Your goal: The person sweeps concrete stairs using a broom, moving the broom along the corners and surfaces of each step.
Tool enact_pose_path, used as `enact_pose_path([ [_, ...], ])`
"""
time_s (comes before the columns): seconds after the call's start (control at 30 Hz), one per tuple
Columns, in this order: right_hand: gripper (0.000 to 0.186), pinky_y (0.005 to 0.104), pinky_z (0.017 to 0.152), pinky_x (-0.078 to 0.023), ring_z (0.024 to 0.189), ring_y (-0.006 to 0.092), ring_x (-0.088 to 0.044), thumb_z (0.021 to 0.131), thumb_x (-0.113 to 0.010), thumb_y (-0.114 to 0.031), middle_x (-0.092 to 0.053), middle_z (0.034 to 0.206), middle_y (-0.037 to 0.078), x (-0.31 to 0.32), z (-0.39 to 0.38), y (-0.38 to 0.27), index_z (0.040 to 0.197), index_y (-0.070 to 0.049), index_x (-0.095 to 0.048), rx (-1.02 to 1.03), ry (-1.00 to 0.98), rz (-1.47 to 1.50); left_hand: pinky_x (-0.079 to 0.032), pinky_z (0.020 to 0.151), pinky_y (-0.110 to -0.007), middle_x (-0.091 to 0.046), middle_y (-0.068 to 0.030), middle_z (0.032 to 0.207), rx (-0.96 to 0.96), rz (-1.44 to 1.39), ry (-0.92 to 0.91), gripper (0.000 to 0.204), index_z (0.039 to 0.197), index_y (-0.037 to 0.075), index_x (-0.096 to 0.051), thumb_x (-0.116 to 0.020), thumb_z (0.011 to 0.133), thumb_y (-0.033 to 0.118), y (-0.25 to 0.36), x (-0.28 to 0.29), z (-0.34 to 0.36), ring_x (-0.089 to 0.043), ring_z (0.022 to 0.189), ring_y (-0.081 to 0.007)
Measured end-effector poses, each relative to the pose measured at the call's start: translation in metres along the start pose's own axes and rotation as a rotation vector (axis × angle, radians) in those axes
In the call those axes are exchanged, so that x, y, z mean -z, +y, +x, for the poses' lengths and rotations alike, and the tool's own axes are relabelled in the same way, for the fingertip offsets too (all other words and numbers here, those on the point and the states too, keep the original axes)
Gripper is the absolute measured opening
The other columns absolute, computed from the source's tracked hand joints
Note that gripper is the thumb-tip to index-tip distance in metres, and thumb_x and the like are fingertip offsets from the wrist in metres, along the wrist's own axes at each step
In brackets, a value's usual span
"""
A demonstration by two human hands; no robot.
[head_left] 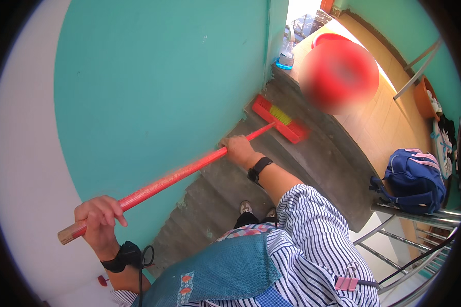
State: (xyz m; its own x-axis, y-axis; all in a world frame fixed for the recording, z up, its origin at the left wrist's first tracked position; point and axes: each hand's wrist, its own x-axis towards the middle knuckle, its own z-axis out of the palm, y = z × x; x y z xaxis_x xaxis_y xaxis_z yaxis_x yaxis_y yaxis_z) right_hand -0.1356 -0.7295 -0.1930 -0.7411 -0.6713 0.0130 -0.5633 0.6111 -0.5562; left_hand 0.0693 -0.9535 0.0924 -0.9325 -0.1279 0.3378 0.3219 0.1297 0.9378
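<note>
Two hands (239, 150) hold a broom (174, 175) near stair edges (312, 169).

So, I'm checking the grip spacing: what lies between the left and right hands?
In the head view, a bare stretch of long, round red broom handle lies between the left hand and right hand.

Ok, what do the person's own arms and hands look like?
The left hand and right hand are ungloved, each with a black band on its wrist. A thin black cord loops beside the left band. Both sleeves are white with dark stripes.
</note>
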Motion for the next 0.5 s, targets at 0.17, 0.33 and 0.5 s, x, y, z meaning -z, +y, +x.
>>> enact_pose_path([
  [0.17, 0.007, 0.0404, 0.069, -0.039, 0.067, 0.0291, -0.058, 0.075, -0.057, -0.011, -0.059, 0.066, 0.009, 0.049, -0.024, -0.077, 0.081, -0.01, -0.057, 0.182, -0.07, -0.006, -0.052, 0.033, -0.026, -0.051, -0.0086, 0.051, -0.202, -0.143, -0.011, 0.036, 0.056, 0.007, -0.039, -0.059, 0.084, 0.016, 0.07, 0.032, -0.039, -0.056, 0.051, -0.019],
  [0.33, 0.002, 0.039, 0.072, -0.039, 0.076, 0.0268, -0.059, 0.075, -0.057, -0.012, -0.061, 0.069, 0.01, 0.032, -0.003, 0.019, 0.077, -0.011, -0.059, 0.067, 0.175, -0.056, -0.05, 0.041, -0.032, -0.05, -0.008, 0.054, -0.025, -0.077, 0.025, 0.044, 0.056, 0.006, -0.04, -0.058, 0.087, 0.031, -0.021, -0.028, -0.016, -0.057, 0.063, -0.0244],
  [0.5, 0.008, 0.0382, 0.078, -0.04, 0.082, 0.0274, -0.06, 0.076, -0.057, -0.013, -0.064, 0.077, 0.01, -0.01, 0.008, 0.028, 0.082, -0.013, -0.062, 0.024, -0.02, -0.007, -0.048, 0.041, -0.03, -0.048, -0.0066, 0.052, 0.04, 0.066, 0.08, 0.046, 0.055, 0.007, -0.039, -0.058, 0.087, 0.032, -0.026, -0.032, -0.019, -0.055, 0.059, -0.0237],
])
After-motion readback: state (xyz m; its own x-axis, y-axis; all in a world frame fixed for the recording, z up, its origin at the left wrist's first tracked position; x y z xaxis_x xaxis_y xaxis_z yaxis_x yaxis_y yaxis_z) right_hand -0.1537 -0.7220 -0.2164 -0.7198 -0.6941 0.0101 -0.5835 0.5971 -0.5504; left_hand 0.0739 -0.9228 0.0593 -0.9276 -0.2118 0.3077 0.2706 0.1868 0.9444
